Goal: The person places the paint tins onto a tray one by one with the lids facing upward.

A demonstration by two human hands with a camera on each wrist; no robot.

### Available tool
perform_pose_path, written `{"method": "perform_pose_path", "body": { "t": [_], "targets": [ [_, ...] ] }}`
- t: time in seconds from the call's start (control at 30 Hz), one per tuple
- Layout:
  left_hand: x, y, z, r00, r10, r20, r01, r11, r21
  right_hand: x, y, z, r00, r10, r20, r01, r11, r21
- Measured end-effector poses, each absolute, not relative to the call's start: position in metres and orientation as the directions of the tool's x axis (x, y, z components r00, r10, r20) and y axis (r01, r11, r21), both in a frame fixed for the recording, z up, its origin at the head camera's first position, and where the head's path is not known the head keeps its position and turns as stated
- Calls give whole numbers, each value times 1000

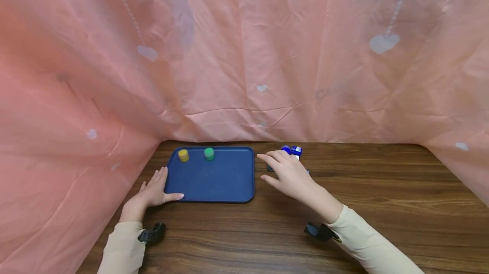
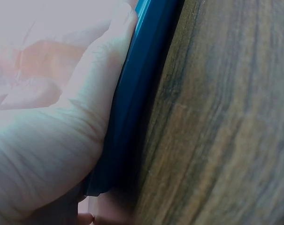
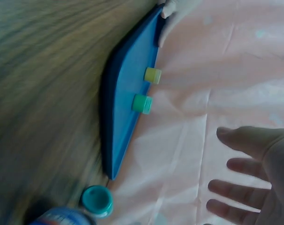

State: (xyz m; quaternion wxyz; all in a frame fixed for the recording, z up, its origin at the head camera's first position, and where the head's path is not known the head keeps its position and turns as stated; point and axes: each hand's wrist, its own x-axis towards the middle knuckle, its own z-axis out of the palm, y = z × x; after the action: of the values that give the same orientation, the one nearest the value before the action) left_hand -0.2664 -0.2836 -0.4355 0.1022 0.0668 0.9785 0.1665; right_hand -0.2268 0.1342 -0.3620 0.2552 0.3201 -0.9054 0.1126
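Left hand (image 1: 153,192) against blue tray (image 1: 215,182) (two jars (image 1: 209,154) aboard), right hand (image 1: 292,176) alongside, all fingers (image 3: 235,191) spread

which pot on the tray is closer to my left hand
The yellow pot, leftmost on the tray; the green pot to its right is farther from your left hand.

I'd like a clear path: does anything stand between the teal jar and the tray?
No object shows between the teal jar and the tray; in the head view, the right grip partly covers that gap.
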Motion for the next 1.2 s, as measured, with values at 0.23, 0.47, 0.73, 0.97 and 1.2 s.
{"method": "perform_pose_path", "body": {
  "t": [0.23,0.47,0.73,0.97,1.2],
  "targets": [
    [-267,-284,-437,-971,167,-172,100,935,340,-213,155,-370,-718,-463,519,-554,832,-24],
    [-266,-283,-434,-969,171,-179,101,934,343,-205,169,-376,-735,-428,526,-487,873,28],
    [-266,-282,-434,-969,168,-179,98,933,345,-206,182,-383,-801,-406,440,-431,901,48],
    [-264,-282,-433,-970,173,-173,104,931,349,-209,187,-390,-849,-388,358,-396,917,54],
    [-265,-283,-434,-971,169,-170,102,933,345,-214,187,-397,-852,-389,350,-384,919,86]
  ]
}}
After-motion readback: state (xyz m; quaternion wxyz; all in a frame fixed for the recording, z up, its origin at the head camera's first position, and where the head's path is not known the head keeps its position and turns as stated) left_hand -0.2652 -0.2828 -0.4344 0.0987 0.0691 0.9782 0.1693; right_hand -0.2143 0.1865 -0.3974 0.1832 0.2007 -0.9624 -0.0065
